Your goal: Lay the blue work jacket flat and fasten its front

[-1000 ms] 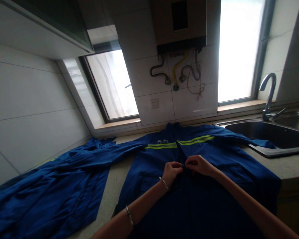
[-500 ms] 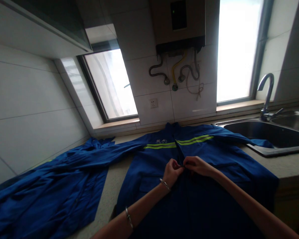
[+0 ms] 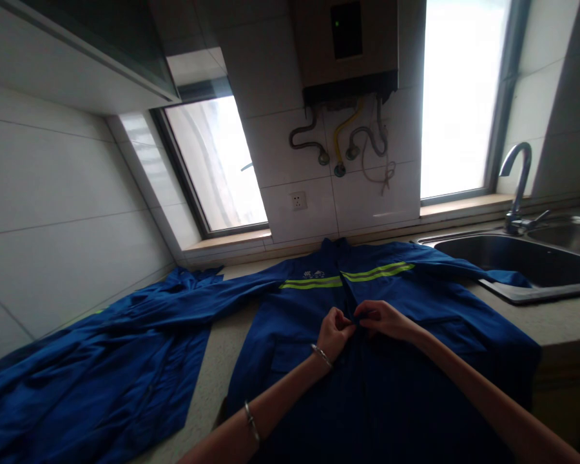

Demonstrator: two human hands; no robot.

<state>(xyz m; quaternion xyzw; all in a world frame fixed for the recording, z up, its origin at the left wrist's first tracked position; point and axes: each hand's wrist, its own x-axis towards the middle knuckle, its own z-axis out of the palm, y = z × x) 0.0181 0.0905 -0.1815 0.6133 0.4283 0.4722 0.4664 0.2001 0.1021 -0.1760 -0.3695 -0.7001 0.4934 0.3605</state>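
A blue work jacket [image 3: 299,316] with yellow-green and grey stripes across the chest lies spread on the counter, collar toward the wall. My left hand [image 3: 334,332] pinches the edge of its front opening near the middle. Close against it, my right hand [image 3: 384,320] is closed on the other front edge, fingertips almost meeting the left ones. Whatever small fastener may be between the fingertips is too dark to make out. One jacket sleeve stretches left, and the other reaches over the sink's rim.
A second blue garment [image 3: 101,361] lies crumpled on the counter [image 3: 222,341] at left, partly under the jacket's sleeve. At right are a sink [image 3: 512,298] and a faucet [image 3: 517,187]. A water heater [image 3: 348,51] with hoses hangs on the wall, and a cabinet [image 3: 77,58] overhangs at upper left.
My right hand has shifted very slightly up and left at the front opening. Both hands keep their pinch, and the jacket lies as before.
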